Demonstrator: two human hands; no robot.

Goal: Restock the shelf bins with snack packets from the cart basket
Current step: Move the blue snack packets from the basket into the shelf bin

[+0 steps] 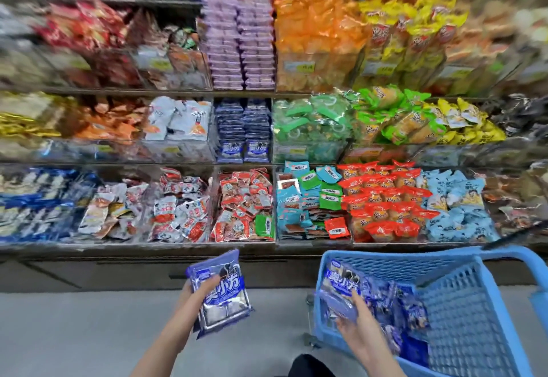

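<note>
My left hand (194, 295) grips a stack of blue snack packets (221, 293) with white lettering, held upright in front of the lowest shelf. My right hand (354, 316) grips another bundle of the same blue packets (341, 287) at the left end of the blue cart basket (462, 311). More blue packets (397, 314) lie loose inside the basket. On the middle shelf, a clear bin (243, 130) holds two neat rows of matching blue packets.
Three tiers of clear bins hold many other snacks: purple packs (240, 41) above, green packs (308, 121) to the right, red and white packs (243, 204) below. A dark cabinet base (118, 270) runs under the shelves. Grey floor (74, 332) lies to my left.
</note>
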